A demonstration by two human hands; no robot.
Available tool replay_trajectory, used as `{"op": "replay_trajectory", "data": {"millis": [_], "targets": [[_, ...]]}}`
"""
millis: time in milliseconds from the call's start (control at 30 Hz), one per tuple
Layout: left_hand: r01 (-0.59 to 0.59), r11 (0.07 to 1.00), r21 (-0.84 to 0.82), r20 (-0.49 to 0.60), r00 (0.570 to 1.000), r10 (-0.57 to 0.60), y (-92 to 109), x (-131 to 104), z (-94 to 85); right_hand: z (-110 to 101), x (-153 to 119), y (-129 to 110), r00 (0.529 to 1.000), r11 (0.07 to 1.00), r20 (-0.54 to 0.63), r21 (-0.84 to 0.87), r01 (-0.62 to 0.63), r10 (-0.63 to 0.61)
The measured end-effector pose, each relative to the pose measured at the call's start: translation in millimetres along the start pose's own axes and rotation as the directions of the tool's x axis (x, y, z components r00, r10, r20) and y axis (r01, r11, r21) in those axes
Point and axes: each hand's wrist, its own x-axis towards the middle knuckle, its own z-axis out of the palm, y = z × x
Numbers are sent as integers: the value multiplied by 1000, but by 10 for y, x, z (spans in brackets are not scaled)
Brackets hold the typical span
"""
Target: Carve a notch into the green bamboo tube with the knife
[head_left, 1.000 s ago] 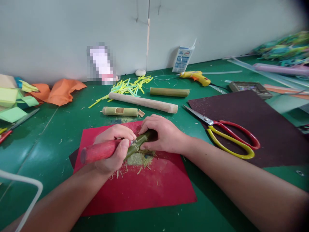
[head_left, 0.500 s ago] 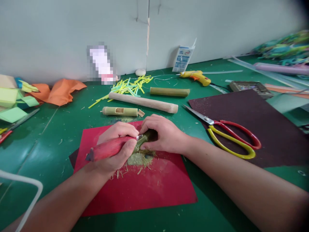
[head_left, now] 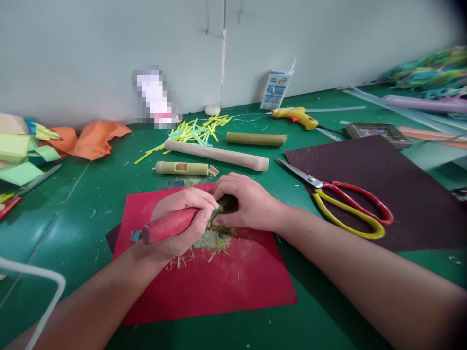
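My left hand [head_left: 189,218] is wrapped round the red handle [head_left: 170,226] of a tool whose tip is hidden by my fingers. My right hand [head_left: 246,201] grips a green bamboo piece [head_left: 216,213], partly covered by both hands, which nearly touch. Beneath them lies a red sheet [head_left: 219,287] strewn with thin shavings [head_left: 221,241]. A bamboo tube with a cut notch [head_left: 197,169] rests beyond the sheet, a small chip [head_left: 213,171] at its right end.
Large scissors [head_left: 350,206] with red and yellow handles lie on a dark sheet [head_left: 408,194] at right. Farther back are a pale stick [head_left: 215,154], bamboo piece [head_left: 255,139], yellow strips [head_left: 197,130], yellow glue gun [head_left: 295,116] and carton [head_left: 276,90]. Orange paper [head_left: 98,138] lies back left.
My left hand has moved slightly right and forward with the red-handled tool, and the tool's metal part is now hidden. My right hand has stayed put on the bamboo.
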Motion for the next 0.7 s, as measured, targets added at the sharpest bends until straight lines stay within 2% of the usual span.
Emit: {"op": "replay_trajectory", "data": {"millis": [200, 700], "targets": [[-9, 1000, 8, -21, 1000, 9, -9, 0, 11, -9, -9, -1, 1000, 1000, 0, 1, -8, 8], [-124, 989, 77, -214, 967, 138, -113, -116, -13, -5, -18, 15, 1000, 1000, -13, -3, 3, -3]]}}
